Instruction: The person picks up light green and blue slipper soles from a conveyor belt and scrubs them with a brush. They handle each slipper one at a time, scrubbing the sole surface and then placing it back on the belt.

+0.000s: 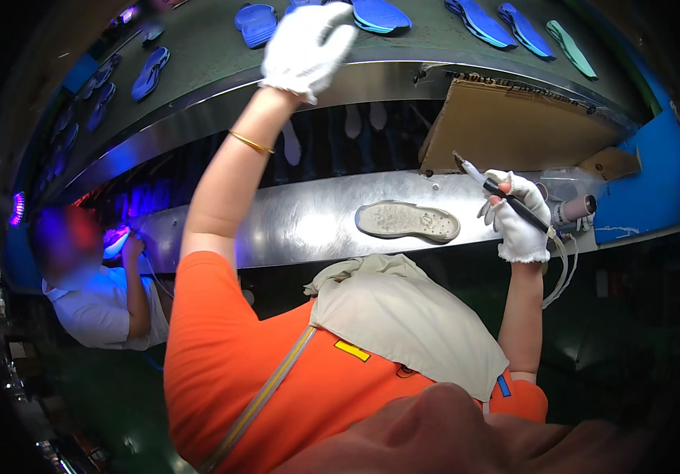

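My left hand (308,54), in a white glove, reaches out over the belt among blue shoe soles. Its thumb stands apart from the fingers and I see nothing held in it. One blue sole (258,25) lies just left of the glove, another blue sole (381,16) just right, and part of a third shows behind the fingers. My right hand (523,217), gloved with bare fingertips showing, is closed round a black-handled, pen-shaped brush (520,207) with a dark pointed tip and pale tubing. Left of it, a beige shoe sole (408,221) lies flat on the metal bench (276,217).
A cardboard sheet (514,126) leans between bench and belt (197,59). More blue soles (482,22) and a green one (571,49) lie on the belt. A pinkish cylindrical container (577,208) stands right of my right hand. A co-worker (107,300) sits at the left.
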`<act>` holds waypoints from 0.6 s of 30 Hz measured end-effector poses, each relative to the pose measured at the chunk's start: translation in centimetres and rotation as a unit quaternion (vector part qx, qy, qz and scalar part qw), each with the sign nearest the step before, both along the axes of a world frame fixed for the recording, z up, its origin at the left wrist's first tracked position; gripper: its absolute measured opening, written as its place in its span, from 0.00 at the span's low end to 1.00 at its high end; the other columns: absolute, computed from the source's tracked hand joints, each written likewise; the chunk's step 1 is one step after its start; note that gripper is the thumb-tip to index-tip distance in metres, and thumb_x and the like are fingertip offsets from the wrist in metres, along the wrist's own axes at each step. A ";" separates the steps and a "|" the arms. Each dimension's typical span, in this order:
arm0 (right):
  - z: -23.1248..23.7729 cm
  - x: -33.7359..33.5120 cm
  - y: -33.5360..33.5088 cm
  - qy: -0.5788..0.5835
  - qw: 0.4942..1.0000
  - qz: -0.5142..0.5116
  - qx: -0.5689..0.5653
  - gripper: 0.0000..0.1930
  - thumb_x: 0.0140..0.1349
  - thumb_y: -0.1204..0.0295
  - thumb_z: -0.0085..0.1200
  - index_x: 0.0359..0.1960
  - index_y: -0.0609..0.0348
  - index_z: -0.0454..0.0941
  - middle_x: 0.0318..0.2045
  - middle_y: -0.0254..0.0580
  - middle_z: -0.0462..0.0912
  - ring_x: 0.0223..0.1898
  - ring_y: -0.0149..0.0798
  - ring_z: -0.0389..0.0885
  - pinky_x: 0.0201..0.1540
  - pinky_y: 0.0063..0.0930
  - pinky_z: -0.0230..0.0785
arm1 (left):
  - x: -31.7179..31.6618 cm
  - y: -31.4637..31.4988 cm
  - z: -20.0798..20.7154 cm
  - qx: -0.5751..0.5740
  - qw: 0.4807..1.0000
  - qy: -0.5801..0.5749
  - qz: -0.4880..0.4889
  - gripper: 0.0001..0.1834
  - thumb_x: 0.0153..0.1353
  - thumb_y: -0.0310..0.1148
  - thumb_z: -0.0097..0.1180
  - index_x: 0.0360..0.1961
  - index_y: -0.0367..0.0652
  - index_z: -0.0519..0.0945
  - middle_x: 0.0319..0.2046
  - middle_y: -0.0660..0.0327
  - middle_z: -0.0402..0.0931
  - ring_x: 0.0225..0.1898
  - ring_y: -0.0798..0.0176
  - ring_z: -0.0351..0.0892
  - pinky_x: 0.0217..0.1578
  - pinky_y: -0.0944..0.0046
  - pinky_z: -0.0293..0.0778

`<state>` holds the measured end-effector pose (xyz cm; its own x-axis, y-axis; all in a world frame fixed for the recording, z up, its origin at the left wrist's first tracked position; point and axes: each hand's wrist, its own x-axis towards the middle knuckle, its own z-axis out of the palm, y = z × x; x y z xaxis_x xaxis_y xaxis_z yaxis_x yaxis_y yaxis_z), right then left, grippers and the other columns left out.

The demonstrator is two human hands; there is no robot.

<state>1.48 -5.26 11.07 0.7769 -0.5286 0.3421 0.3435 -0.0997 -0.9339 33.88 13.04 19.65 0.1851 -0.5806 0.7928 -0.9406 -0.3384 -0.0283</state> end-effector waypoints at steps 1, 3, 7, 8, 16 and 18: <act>-0.1 0.5 0.4 -0.007 1.000 0.007 0.012 0.11 0.52 0.85 0.56 0.37 0.63 0.75 0.40 0.46 0.79 0.36 0.30 0.78 0.41 0.22 0.73 | 1.7 1.7 0.3 0.009 0.998 0.017 0.060 0.24 0.56 0.44 0.52 0.50 0.42 0.73 0.45 0.48 0.73 0.46 0.49 0.73 0.49 0.57 0.69; -0.1 0.8 1.2 0.040 0.999 -0.005 0.031 0.11 0.52 0.86 0.56 0.37 0.63 0.75 0.39 0.45 0.79 0.36 0.29 0.78 0.42 0.22 0.72 | 6.6 4.6 -0.3 0.073 0.980 0.048 0.180 0.25 0.53 0.44 0.53 0.52 0.45 0.72 0.45 0.48 0.73 0.47 0.47 0.72 0.50 0.57 0.67; -0.5 1.4 1.8 0.060 0.998 -0.006 0.030 0.10 0.51 0.86 0.56 0.35 0.64 0.76 0.36 0.42 0.79 0.36 0.29 0.78 0.43 0.22 0.72 | 12.1 8.6 0.3 0.189 0.924 0.074 0.323 0.26 0.53 0.43 0.49 0.55 0.51 0.70 0.46 0.49 0.72 0.48 0.47 0.71 0.50 0.56 0.68; -0.3 1.5 1.8 0.060 0.998 -0.005 0.022 0.10 0.51 0.86 0.56 0.35 0.64 0.76 0.36 0.41 0.79 0.36 0.29 0.78 0.43 0.22 0.72 | 12.0 8.3 1.0 0.214 0.903 0.089 0.361 0.25 0.53 0.43 0.49 0.55 0.53 0.70 0.47 0.50 0.72 0.49 0.48 0.71 0.50 0.55 0.68; -0.2 1.2 2.3 0.058 0.998 -0.035 0.003 0.10 0.50 0.86 0.57 0.35 0.63 0.76 0.35 0.39 0.80 0.36 0.28 0.78 0.44 0.21 0.71 | 15.3 -2.1 0.4 0.188 0.919 0.217 0.271 0.42 0.54 0.65 0.37 0.63 0.46 0.59 0.60 0.47 0.60 0.62 0.48 0.58 0.61 0.58 0.55; -1.0 0.5 1.9 0.061 0.996 -0.057 0.011 0.10 0.50 0.85 0.58 0.35 0.63 0.76 0.36 0.40 0.80 0.38 0.28 0.78 0.45 0.21 0.70 | 8.6 -6.6 1.8 0.223 0.883 0.303 0.279 0.41 0.55 0.62 0.37 0.63 0.46 0.59 0.61 0.46 0.58 0.63 0.47 0.56 0.61 0.55 0.54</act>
<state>1.94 -3.35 10.03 0.7470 -0.6217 0.2356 0.2142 -0.1104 -0.9705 42.44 6.40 21.46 0.8538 -0.4937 0.1653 -0.5181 -0.8369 0.1766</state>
